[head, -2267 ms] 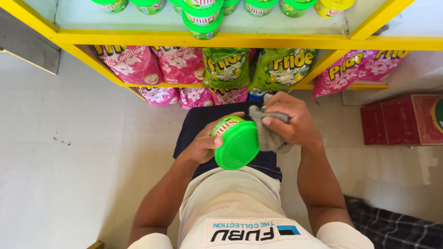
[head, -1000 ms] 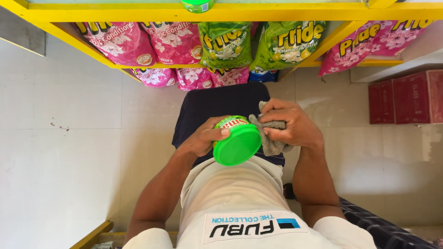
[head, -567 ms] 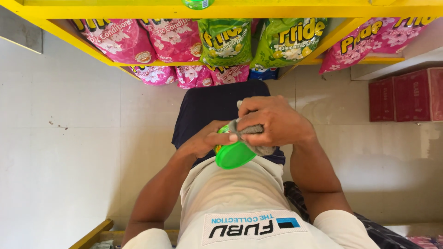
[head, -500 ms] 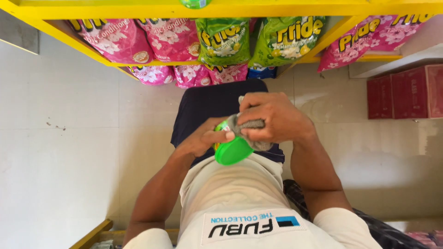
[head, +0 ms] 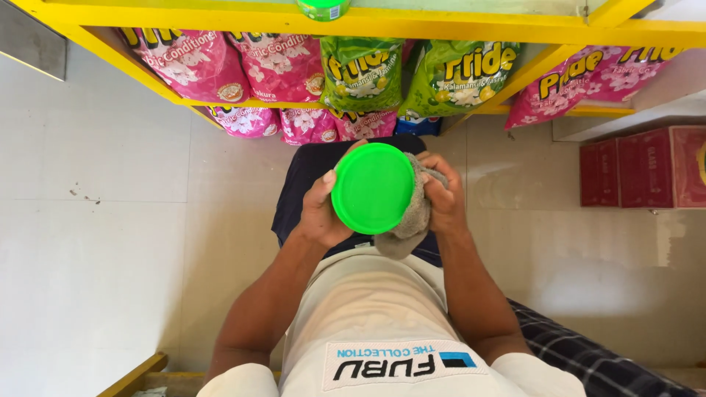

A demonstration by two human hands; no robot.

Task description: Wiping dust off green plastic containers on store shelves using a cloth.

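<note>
My left hand (head: 318, 213) grips a round tub with a bright green lid (head: 373, 188), lid turned straight up toward the camera so the tub's body is hidden. My right hand (head: 441, 197) holds a crumpled grey cloth (head: 410, 220) pressed against the tub's right side and lower edge. Both hands are held in front of my lap, above my dark shorts (head: 309, 176) and beige shirt.
A yellow shelf frame (head: 471, 31) runs across the top, holding pink (head: 193, 65) and green (head: 362, 72) detergent bags; another green-lidded tub (head: 323, 9) sits on its upper board. Red cartons (head: 647, 166) stand at right. Pale tiled floor (head: 95, 242) surrounds me; a checked cloth (head: 588, 360) lies bottom right.
The tub has been turned from tilted on its side to lid facing straight up. My right hand with the cloth has moved from over the tub's top to its right side.
</note>
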